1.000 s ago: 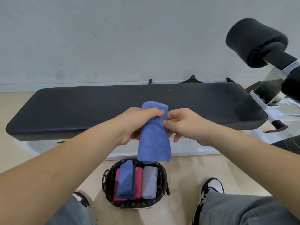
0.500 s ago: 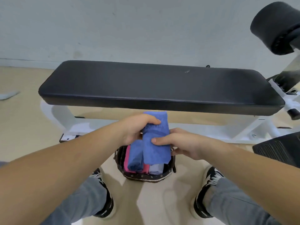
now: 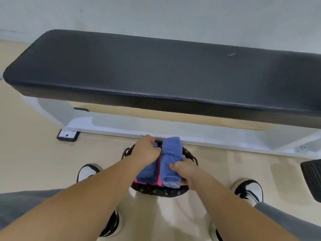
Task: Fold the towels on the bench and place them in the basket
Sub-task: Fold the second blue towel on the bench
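Blue cloth sits under both sets of fingers. The right hand (image 3: pixel 184 169) lays its thumb across the front of the towel (image 3: pixel 171 159) and curls its fingers round the far side. The left hand (image 3: pixel 147 152) is curled at the towel's upper left edge, though it is hard to tell whether it pinches this towel or the darker roll (image 3: pixel 147 172) beside it. The towel stands at lower centre of the frame, its lower end down in the basket (image 3: pixel 161 193) between the pink towel (image 3: pixel 156 181) and the grey towel (image 3: pixel 172 185).

To do this step well, I judge the fold should stay squeezed so it cannot spring open. It should slide straight down into the gap at the basket's right side and be released only once seated.

Half a second ago the towel hung above the rim with both hands higher. Now the hands are down at the basket, and the bench (image 3: pixel 156 66) fills the upper half of the frame.
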Demonstrator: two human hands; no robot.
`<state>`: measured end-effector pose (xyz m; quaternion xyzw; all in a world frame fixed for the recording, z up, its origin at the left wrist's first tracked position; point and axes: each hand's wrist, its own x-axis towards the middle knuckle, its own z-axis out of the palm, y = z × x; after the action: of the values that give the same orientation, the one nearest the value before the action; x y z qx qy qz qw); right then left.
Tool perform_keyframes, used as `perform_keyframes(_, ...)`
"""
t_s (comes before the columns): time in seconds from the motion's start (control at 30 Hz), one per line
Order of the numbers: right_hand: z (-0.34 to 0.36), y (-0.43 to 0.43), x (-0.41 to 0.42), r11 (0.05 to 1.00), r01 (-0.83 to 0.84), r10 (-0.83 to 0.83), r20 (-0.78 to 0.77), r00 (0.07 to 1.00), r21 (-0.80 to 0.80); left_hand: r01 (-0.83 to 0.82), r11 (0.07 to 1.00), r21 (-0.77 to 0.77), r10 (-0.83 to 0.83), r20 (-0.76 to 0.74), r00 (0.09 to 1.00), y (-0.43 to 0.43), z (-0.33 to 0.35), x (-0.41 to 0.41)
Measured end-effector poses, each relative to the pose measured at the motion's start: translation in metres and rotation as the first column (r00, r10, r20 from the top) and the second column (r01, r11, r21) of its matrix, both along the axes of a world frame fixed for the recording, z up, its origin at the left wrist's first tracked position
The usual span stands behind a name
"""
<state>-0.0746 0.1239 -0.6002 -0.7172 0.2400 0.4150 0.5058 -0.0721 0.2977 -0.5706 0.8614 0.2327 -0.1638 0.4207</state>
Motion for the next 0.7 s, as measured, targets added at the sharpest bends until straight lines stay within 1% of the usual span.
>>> perform_keyframes(0.07, -0.021, 0.005, 0.001, 0.998, 0.068, -0.068, -0.041, 0.997, 0.015, 0.161, 0.975, 0.151, -0.161, -0.015, 0.987, 0.005, -0.019, 0.001)
perform_keyframes(0.13, -0.036, 0.007, 0.001, 0.998, 0.067, -0.066, -0.056, 0.996, 0.016, 0.295, 0.931, 0.215, -0.289, -0.06, 0.955, 0.006, -0.034, -0.001)
perform_keyframes(0.27, -0.058, 0.008, -0.005, 0.997, -0.072, 0.072, -0.095, 0.993, 0.011, 0.579, 0.764, 0.285, -0.553, -0.175, 0.815, 0.0, -0.063, -0.016)
perform_keyframes(0.37, -0.064, 0.011, -0.003, 0.974, -0.216, 0.214, -0.044, 0.976, -0.067, 0.695, 0.616, 0.371, -0.663, -0.232, 0.712, -0.008, -0.078, -0.025)
perform_keyframes(0.4, -0.066, 0.012, -0.001, 0.961, -0.256, 0.256, -0.016, 0.967, -0.102, 0.71, 0.585, 0.391, -0.677, -0.246, 0.693, -0.01, -0.081, -0.026)
perform_keyframes(0.47, -0.07, 0.012, 0.004, 0.951, -0.279, 0.281, -0.004, 0.96, -0.135, 0.73, 0.552, 0.403, -0.691, -0.27, 0.671, -0.012, -0.084, -0.022)
perform_keyframes(0.5, -0.072, 0.011, 0.005, 0.953, -0.267, 0.268, -0.015, 0.963, -0.143, 0.741, 0.542, 0.397, -0.698, -0.279, 0.66, -0.012, -0.085, -0.02)
perform_keyframes(0.53, -0.075, 0.009, 0.006, 0.964, -0.222, 0.223, -0.009, 0.975, -0.144, 0.753, 0.534, 0.384, -0.703, -0.292, 0.648, -0.012, -0.086, -0.017)
perform_keyframes(0.63, -0.082, 0.004, 0.006, 0.992, 0.042, -0.036, 0.053, 0.998, -0.12, 0.777, 0.513, 0.366, -0.706, -0.334, 0.624, -0.017, -0.09, -0.018)
perform_keyframes(0.67, -0.083, 0.003, 0.006, 0.989, 0.078, -0.07, 0.071, 0.995, -0.122, 0.773, 0.504, 0.385, -0.698, -0.344, 0.628, -0.021, -0.093, -0.02)
perform_keyframes(0.7, -0.084, 0.004, 0.006, 0.988, 0.069, -0.057, 0.087, 0.995, -0.14, 0.762, 0.497, 0.415, -0.682, -0.356, 0.639, -0.025, -0.095, -0.022)
